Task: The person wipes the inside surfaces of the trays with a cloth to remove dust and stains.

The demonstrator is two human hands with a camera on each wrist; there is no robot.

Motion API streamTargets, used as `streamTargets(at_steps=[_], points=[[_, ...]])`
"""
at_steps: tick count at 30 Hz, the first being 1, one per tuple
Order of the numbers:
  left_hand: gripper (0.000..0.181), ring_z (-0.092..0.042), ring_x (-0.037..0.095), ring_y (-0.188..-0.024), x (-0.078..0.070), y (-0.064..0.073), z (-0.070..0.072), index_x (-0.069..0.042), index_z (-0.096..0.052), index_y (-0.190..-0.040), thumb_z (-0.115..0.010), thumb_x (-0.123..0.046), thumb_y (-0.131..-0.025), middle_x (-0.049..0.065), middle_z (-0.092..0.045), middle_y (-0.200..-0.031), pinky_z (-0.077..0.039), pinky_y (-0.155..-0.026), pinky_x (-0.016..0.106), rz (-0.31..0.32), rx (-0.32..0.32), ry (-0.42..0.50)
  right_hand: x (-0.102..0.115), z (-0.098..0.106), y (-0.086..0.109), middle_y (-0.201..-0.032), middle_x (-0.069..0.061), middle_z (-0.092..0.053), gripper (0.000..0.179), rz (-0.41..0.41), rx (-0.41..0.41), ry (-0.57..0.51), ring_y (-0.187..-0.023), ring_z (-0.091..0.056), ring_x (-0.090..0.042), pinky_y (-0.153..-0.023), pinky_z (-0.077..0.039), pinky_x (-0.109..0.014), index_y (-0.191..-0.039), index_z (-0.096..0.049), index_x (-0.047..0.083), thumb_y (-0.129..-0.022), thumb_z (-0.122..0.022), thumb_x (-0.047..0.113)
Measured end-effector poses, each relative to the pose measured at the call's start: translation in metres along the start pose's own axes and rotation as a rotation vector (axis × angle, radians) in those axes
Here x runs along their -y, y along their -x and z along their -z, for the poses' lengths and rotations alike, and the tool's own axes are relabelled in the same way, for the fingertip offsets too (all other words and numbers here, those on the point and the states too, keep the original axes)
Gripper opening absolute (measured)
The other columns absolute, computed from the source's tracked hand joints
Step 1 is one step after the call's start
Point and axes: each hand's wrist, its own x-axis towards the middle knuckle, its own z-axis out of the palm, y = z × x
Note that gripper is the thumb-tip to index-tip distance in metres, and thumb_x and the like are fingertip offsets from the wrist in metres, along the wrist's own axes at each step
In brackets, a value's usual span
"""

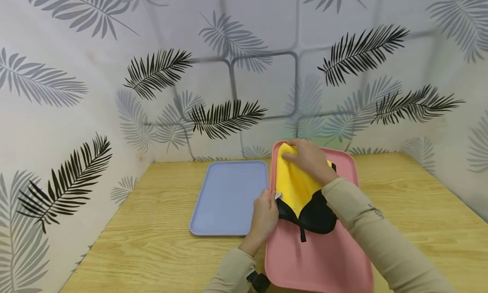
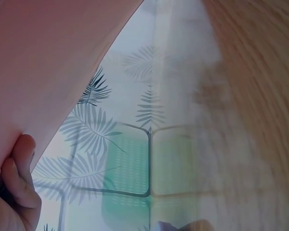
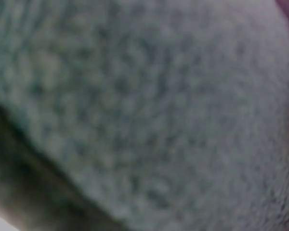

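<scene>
A pink tray (image 1: pixel 316 263) is tilted up off the table. My left hand (image 1: pixel 264 216) grips its left edge; in the left wrist view its curled fingers (image 2: pixel 23 168) press against the tray's pale pink surface (image 2: pixel 53 62). On the tray lies a soft yellow and black cloth item (image 1: pixel 291 185), with a small white tag and a short black strap at its lower end. At the upper left corner of the tray, my right hand (image 1: pixel 310 159) pinches the yellow part, thumb on top. Blurred greyish fabric (image 3: pixel 159 115) fills the right wrist view.
A lavender-blue tray (image 1: pixel 230 199) lies flat on the wooden table (image 1: pixel 152 225), left of the pink one. Behind the table hangs a leaf-patterned curtain (image 1: pixel 259 85). Through it, a green basket (image 2: pixel 127 163) shows in the left wrist view.
</scene>
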Motion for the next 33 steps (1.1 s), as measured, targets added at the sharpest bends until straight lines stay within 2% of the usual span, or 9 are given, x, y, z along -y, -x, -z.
streamTargets(at_steps=[8,17,30,33], points=[[0.023,-0.027,0.004,-0.048,-0.005,0.002,0.002,0.000,-0.044,-0.070,-0.041,-0.001,-0.093,-0.005,-0.025,-0.055,-0.026,-0.042,0.017,0.001,0.043,0.032,-0.001,0.005,-0.002,-0.105,-0.019,-0.059,0.036,0.058,-0.033,-0.001,-0.086,-0.054,-0.032,-0.075,-0.042,-0.042,-0.110,-0.058,-0.002,-0.085,-0.062,0.023],[0.023,-0.029,0.007,-0.049,-0.005,0.003,0.002,-0.001,-0.042,-0.069,-0.041,0.001,-0.091,-0.006,-0.024,-0.056,-0.028,-0.043,0.020,-0.028,0.039,0.010,0.000,0.007,-0.001,-0.108,-0.020,-0.058,0.036,0.045,-0.022,0.002,-0.089,-0.053,-0.032,-0.079,-0.041,-0.043,-0.112,-0.057,-0.002,-0.085,-0.061,0.022],[0.020,-0.028,0.007,-0.049,-0.008,0.002,0.003,0.001,-0.045,-0.070,-0.042,0.002,-0.090,-0.006,-0.024,-0.056,-0.028,-0.043,0.020,-0.049,0.021,-0.002,0.000,0.012,0.001,-0.109,-0.020,-0.057,0.037,0.021,-0.006,0.021,-0.088,-0.053,-0.032,-0.077,-0.041,-0.043,-0.114,-0.056,-0.001,-0.086,-0.060,0.023],[0.022,-0.028,0.008,-0.050,-0.008,0.002,0.003,0.000,-0.044,-0.069,-0.043,0.001,-0.091,-0.006,-0.024,-0.056,-0.028,-0.044,0.020,-0.051,0.017,-0.004,-0.002,0.014,0.002,-0.107,-0.020,-0.058,0.036,0.013,0.002,0.030,-0.084,-0.052,-0.031,-0.073,-0.042,-0.042,-0.113,-0.056,-0.001,-0.087,-0.059,0.023]])
